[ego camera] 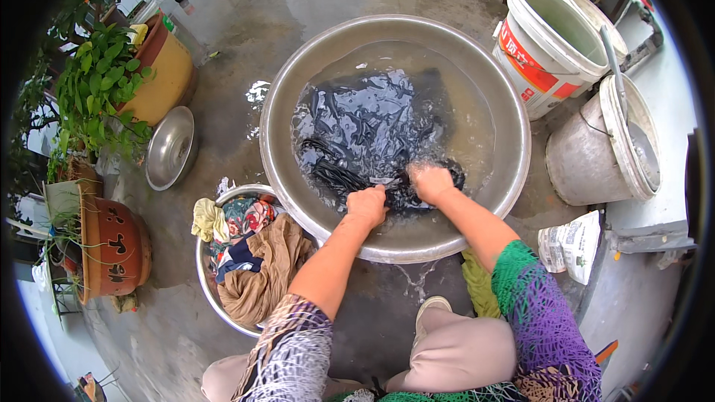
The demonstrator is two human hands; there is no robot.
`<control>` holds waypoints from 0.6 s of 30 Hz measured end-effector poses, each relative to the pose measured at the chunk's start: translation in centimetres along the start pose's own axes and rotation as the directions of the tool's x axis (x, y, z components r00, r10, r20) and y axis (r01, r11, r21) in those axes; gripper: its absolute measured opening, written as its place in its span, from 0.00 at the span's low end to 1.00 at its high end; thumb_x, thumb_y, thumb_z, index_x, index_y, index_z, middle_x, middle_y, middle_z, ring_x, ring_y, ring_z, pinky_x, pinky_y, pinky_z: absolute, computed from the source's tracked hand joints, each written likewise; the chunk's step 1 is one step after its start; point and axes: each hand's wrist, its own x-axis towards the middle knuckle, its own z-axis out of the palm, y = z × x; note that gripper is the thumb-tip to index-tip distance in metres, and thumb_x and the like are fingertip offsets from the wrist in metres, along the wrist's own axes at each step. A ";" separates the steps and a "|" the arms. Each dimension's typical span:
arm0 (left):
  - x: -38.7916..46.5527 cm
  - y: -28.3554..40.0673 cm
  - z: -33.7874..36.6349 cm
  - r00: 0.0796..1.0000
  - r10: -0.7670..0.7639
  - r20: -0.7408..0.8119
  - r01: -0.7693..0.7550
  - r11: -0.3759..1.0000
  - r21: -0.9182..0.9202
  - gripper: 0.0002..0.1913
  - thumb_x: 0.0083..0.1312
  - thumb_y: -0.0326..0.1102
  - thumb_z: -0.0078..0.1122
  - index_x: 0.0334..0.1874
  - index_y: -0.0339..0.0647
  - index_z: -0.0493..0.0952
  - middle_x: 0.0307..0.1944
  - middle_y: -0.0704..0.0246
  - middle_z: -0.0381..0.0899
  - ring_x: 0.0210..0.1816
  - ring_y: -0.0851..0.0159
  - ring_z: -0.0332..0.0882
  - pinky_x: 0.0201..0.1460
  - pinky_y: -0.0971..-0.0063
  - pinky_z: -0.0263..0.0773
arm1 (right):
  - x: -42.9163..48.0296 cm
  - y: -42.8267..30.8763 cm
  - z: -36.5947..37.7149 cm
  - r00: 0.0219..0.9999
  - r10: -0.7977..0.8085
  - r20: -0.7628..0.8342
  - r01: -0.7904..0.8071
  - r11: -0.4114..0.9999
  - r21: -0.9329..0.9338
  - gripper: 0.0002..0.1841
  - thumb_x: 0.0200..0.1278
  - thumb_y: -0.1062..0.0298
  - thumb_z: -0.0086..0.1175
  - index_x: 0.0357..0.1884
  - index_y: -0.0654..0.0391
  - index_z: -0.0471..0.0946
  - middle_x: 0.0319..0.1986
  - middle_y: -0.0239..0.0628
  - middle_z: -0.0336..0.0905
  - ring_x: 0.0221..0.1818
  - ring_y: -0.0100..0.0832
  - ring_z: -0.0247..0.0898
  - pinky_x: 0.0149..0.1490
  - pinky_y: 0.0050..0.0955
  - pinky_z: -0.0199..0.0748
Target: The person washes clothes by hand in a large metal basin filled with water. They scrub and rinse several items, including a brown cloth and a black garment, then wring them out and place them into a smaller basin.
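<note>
A wide metal basin (505, 123) of cloudy water stands on the floor before me. Dark, soaked cloth (363, 111) spreads across the water, partly under the surface. At the near side of the basin, my left hand (366, 205) is closed on the dark cloth, beside a small pale label (381, 181). My right hand (431, 181) grips the same cloth a little to the right, with water splashing over its fingers. Both fists are near the waterline, and the cloth between them is bunched.
Left of the basin, a smaller metal basin (200, 268) holds clothes, including a brown garment (273, 268). An empty metal bowl (167, 148) leans by potted plants (106, 75). Plastic buckets (581, 151) stand at right near a white bag (570, 245). Yellow-green cloth (480, 285) lies by my knee.
</note>
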 end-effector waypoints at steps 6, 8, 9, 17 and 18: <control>-4.6 -4.4 -7.7 0.682 0.006 -0.731 -0.520 0.706 -0.480 0.10 0.57 0.34 0.64 0.40 0.40 0.79 0.36 0.67 0.82 0.38 0.63 0.78 0.46 0.71 0.71 | 0.9 1.9 -6.4 0.853 0.227 -0.471 0.142 0.766 0.627 0.10 0.65 0.59 0.52 0.34 0.55 0.74 0.28 0.41 0.77 0.34 0.38 0.75 0.39 0.37 0.71; -3.4 -3.5 -7.4 0.764 -0.360 -0.535 -0.542 0.091 -0.835 0.12 0.62 0.33 0.61 0.46 0.37 0.78 0.37 0.72 0.80 0.39 0.71 0.76 0.48 0.75 0.70 | 1.2 1.9 -6.3 0.906 0.269 -0.326 0.209 0.385 0.899 0.14 0.69 0.56 0.49 0.36 0.58 0.72 0.30 0.36 0.76 0.36 0.27 0.70 0.43 0.30 0.68; -3.0 -2.9 -6.8 0.852 -0.324 -0.411 -0.510 -0.342 -0.789 0.17 0.65 0.37 0.58 0.55 0.40 0.74 0.45 0.71 0.79 0.46 0.68 0.75 0.54 0.72 0.69 | 1.7 0.0 -5.3 0.926 0.232 -0.299 0.271 0.145 0.952 0.15 0.71 0.55 0.47 0.37 0.59 0.71 0.31 0.33 0.74 0.36 0.23 0.66 0.44 0.27 0.67; -2.1 -4.2 2.6 0.979 0.046 -0.197 -0.061 -0.862 -0.503 0.17 0.70 0.54 0.43 0.51 0.53 0.69 0.42 0.62 0.75 0.40 0.60 0.73 0.47 0.61 0.72 | -7.0 -15.6 -7.6 0.849 -0.218 -0.480 0.476 0.710 0.519 0.16 0.56 0.51 0.58 0.29 0.53 0.72 0.22 0.44 0.76 0.26 0.50 0.76 0.30 0.45 0.72; -1.1 -4.2 4.8 0.944 -0.024 -0.330 -0.254 -0.693 -0.675 0.17 0.71 0.54 0.42 0.51 0.52 0.69 0.41 0.64 0.75 0.40 0.63 0.73 0.47 0.63 0.73 | -6.2 -15.2 -7.4 0.838 -0.248 -0.486 0.487 0.742 0.460 0.17 0.57 0.49 0.57 0.27 0.53 0.72 0.21 0.44 0.76 0.26 0.49 0.76 0.29 0.46 0.71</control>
